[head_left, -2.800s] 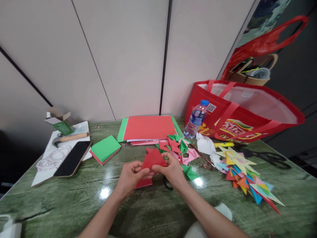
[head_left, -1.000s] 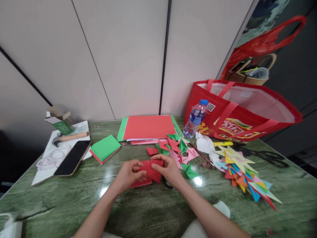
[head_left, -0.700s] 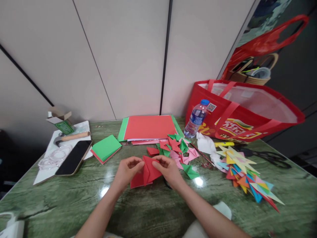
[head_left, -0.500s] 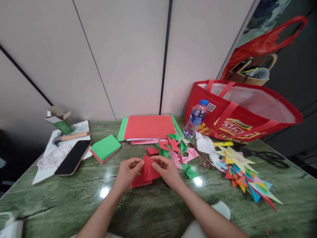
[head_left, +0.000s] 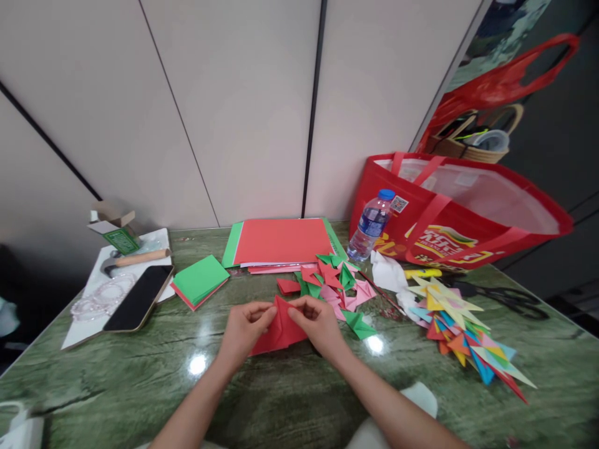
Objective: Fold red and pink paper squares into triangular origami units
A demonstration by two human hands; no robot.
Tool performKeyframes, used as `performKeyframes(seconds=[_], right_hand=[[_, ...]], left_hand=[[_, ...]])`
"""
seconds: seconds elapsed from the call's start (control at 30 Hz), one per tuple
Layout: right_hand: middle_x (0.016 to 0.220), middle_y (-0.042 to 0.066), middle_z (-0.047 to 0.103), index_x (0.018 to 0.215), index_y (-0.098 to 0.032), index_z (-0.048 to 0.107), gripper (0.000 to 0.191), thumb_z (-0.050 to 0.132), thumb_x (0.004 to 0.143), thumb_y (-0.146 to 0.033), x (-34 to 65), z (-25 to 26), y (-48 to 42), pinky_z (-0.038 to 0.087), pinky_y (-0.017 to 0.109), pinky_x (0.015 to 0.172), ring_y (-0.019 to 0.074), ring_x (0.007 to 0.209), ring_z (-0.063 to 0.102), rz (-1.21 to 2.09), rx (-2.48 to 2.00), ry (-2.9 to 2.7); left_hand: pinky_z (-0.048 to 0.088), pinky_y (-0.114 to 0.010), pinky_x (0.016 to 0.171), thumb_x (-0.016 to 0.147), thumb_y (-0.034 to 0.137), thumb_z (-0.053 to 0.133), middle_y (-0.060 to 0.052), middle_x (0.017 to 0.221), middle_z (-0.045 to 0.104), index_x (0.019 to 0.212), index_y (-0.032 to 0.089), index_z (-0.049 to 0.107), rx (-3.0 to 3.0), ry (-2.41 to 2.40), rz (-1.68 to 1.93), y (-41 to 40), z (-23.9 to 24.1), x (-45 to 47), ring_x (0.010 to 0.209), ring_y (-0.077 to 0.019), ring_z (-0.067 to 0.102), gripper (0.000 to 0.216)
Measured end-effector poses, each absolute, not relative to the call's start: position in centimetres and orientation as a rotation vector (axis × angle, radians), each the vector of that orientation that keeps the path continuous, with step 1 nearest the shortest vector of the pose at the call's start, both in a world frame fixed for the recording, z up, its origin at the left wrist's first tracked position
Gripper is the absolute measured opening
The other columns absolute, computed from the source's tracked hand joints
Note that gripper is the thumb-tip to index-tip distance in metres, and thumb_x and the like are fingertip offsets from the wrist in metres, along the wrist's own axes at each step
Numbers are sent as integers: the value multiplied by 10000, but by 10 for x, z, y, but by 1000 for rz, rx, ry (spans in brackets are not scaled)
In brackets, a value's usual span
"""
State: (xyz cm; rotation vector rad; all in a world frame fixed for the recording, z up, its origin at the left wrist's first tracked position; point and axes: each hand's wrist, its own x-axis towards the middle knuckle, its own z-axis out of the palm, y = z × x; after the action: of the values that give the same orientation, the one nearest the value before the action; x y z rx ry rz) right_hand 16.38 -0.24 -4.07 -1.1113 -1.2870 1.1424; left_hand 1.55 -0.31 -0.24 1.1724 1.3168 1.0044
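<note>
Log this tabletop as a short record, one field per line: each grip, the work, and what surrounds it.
Left grip: pinching the folded red paper
Right grip: pinching the same paper opposite
Beyond right grip: loose heap of red, green and pink folded pieces
Left side: green-topped stack of small sheets, phone
Back: large sheets, red uppermost
Right side: water bottle before red bag
Surface: green marbled tabletop
</note>
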Motion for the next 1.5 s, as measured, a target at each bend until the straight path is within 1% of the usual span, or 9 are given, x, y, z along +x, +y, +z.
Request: performKeyframes(seconds=[0.23, 0.43, 0.57, 0.7, 0.83, 0.97, 1.07, 1.3, 1.5], right_hand=[[634, 6, 625, 722, -162, 628, 121, 551, 711, -255, 160, -41, -5, 406, 225, 504, 126, 542, 526, 1094, -1137, -1372], [627, 20, 625, 729, -160, 634, 136, 501, 750, -178, 160, -37, -13, 410, 224, 528, 125, 547, 538, 561, -1141, -1677], [687, 46, 649, 841, -170, 642, 181, 470, 786, -156, 161, -37, -16, 446, 241, 596, 140, 617, 580, 426, -1062, -1800], [767, 56, 656, 893, -181, 646, 197, 465, 819, -206, 160, -35, -16, 458, 254, 651, 148, 692, 594, 552, -1016, -1808], [769, 53, 651, 756, -181, 668, 224, 461, 821, -237, 158, -32, -15, 450, 269, 671, 154, 722, 587, 789, -1032, -1716], [741, 39, 652, 750, -171, 647, 131, 596, 711, -285, 158, -34, -11, 452, 270, 631, 158, 684, 587, 1148, -1088, -1439], [697, 9, 628, 794, -170, 607, 251, 684, 606, -318, 157, -39, -8, 446, 256, 596, 139, 636, 570, 1418, -1035, -1257], [592, -47, 509, 785, -165, 571, 264, 698, 587, -283, 158, -43, -7, 366, 213, 514, 84, 532, 456, 1366, -1060, -1331], [604, -41, 522, 763, -164, 601, 311, 737, 530, -320, 159, -40, -6, 370, 203, 488, 81, 526, 455, 1496, -1007, -1249]], left_hand=[[412, -196, 483, 645, 358, 631, -22, 588, 670, 749, 130, 706, 1178, 1205, 899, -5, -3, 16, 532, -143, 563, 262], [389, -189, 469, 644, 366, 623, -6, 531, 626, 720, 106, 691, 1160, 1231, 926, -7, -6, 18, 491, -118, 521, 279], [380, -185, 465, 642, 346, 623, -1, 523, 618, 693, 104, 688, 1163, 1264, 946, -6, -7, 19, 479, -108, 504, 256], [352, -172, 440, 645, 317, 623, 3, 525, 620, 682, 110, 690, 1192, 1333, 991, -4, -9, 15, 472, -100, 492, 221], [381, -190, 479, 650, 310, 620, -19, 547, 643, 686, 104, 691, 1227, 1333, 994, -2, -10, 12, 513, -126, 527, 221], [389, -203, 492, 650, 314, 621, -39, 599, 665, 697, 101, 690, 1265, 1313, 952, -2, -9, 12, 542, -142, 535, 229], [381, -199, 493, 656, 311, 616, -41, 625, 668, 683, 102, 685, 1283, 1279, 915, -3, -6, 12, 546, -133, 521, 221], [293, -174, 451, 699, 346, 572, 4, 539, 590, 623, 104, 654, 1356, 1189, 771, -4, -4, 12, 477, -83, 428, 266], [298, -188, 475, 690, 350, 576, -4, 567, 583, 654, 99, 649, 1406, 1187, 732, -4, -5, 11, 503, -94, 430, 264]])
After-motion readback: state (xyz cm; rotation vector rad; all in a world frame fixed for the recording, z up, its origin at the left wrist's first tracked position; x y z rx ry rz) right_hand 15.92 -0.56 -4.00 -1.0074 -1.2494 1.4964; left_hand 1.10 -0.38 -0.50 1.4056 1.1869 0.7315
